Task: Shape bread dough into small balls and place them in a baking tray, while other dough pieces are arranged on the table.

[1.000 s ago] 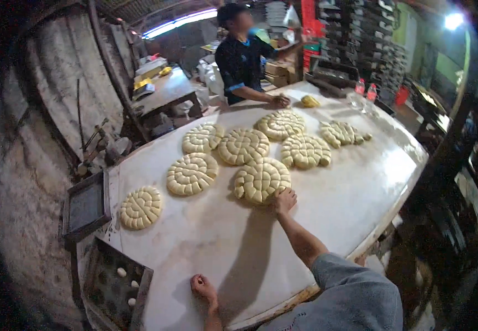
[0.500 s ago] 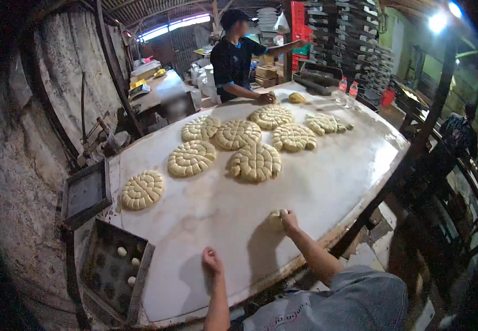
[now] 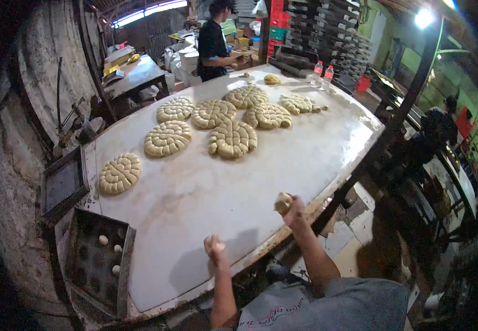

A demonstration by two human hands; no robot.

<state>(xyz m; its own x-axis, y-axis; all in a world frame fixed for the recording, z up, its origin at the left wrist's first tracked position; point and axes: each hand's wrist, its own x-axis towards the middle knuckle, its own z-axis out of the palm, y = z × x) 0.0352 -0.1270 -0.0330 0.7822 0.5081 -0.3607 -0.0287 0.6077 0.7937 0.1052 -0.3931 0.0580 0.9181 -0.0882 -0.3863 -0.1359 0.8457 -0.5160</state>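
Observation:
My right hand (image 3: 293,212) is raised over the table's front edge, its fingers closed on a lumpy piece of pale dough (image 3: 282,202). To its left, my left hand (image 3: 215,246) is curled round what looks like a small pale bit of dough (image 3: 218,246). Beyond both hands lie several flat rounds of dough scored into pieces, the nearest middle one (image 3: 232,139) with a broken edge and another (image 3: 120,174) apart at the left. They rest on a white stone-topped table (image 3: 178,215).
Left are a tray with dough balls (image 3: 87,248) and another tray (image 3: 62,182). Across the table stands a person (image 3: 212,49), near yellow dough (image 3: 272,79) and two bottles (image 3: 326,77). Another person (image 3: 435,124) works at the right, past a post (image 3: 410,94). Stacked trays (image 3: 333,38) stand behind.
My right hand moved from the middle dough round toward me, taking a piece, then lifted it. My left hand rose slightly. The person opposite drew back from the table and turned.

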